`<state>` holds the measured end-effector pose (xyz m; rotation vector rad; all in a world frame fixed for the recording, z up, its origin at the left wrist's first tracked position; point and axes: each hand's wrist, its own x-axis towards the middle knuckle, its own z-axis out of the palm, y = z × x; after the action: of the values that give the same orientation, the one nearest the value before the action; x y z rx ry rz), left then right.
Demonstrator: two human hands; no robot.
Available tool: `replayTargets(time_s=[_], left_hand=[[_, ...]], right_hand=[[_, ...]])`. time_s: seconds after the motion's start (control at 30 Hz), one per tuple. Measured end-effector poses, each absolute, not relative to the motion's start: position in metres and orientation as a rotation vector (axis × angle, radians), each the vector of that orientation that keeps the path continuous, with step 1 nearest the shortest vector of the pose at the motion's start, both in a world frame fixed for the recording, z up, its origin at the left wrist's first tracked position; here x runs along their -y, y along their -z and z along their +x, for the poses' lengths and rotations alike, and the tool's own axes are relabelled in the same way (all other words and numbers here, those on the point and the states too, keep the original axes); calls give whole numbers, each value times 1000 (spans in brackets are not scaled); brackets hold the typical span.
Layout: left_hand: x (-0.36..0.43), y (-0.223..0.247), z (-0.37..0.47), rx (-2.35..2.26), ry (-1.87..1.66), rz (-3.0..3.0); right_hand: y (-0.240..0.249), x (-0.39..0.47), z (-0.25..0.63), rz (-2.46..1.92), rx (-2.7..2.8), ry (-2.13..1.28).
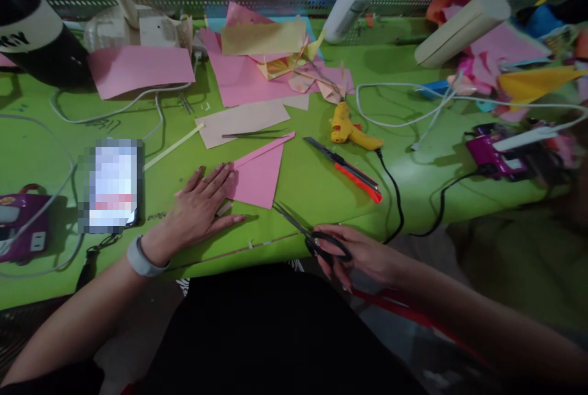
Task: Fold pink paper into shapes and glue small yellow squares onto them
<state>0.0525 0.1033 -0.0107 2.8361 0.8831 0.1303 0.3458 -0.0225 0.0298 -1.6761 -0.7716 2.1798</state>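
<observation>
My left hand (206,202) lies flat with its fingers stretched over the left end of a piece of pink paper (260,177). A narrow pink strip (264,149) runs slantwise along the top edge of that paper. In my right hand (353,251) is a pair of black-handled scissors (328,245), its tips at the lower right corner of the pink paper. Just above the paper, tweezers (252,134) rest by a pale pink paper rectangle (243,122). A red-and-black utility knife (344,168) lies to the right.
A yellow glue gun (351,128) with a black cord lies beyond the knife. To the left is a phone (113,184), its screen blurred. Coloured paper (220,76) is piled at the back, near a dark bottle (41,33). White cables (390,122) cross the green table (427,187).
</observation>
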Motion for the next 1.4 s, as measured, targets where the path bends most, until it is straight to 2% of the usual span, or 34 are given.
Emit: replayTargets(time_s=[0.37,1.4], left_hand=[[-102,16,53,-899,-175,2889],[-103,20,51,-890,-212,2913]], right_hand=[[-33,12,317,-1686,786,-2055],[-23,20,312,-1715,894,-1933]])
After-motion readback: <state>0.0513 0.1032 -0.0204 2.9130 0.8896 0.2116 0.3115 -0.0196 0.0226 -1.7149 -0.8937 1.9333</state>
